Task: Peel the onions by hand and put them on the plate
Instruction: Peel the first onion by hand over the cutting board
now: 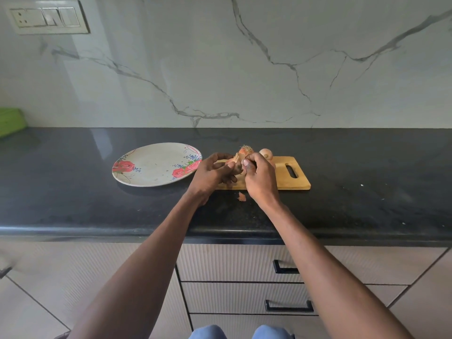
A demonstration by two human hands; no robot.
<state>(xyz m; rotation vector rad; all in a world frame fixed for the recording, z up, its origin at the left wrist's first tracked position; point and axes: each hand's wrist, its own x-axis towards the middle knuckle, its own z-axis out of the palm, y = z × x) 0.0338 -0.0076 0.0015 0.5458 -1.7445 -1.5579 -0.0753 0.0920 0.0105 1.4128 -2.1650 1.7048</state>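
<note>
Both hands, left [212, 172] and right [259, 177], gripped one onion [235, 165] between them, above the board [291, 178], beside the plate [149, 165].

A home kitchen: black stone counter [73, 192], marble backsplash [220, 57], drawers [232, 263].

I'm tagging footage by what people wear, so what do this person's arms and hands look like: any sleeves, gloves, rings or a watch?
Both arms are bare right up to the bottom edge of the picture, with no sleeves in sight. The left hand and the right hand have no gloves, and no watch, bracelet or ring shows on either wrist or on the fingers that can be seen. The nails look short and unpainted.
</note>
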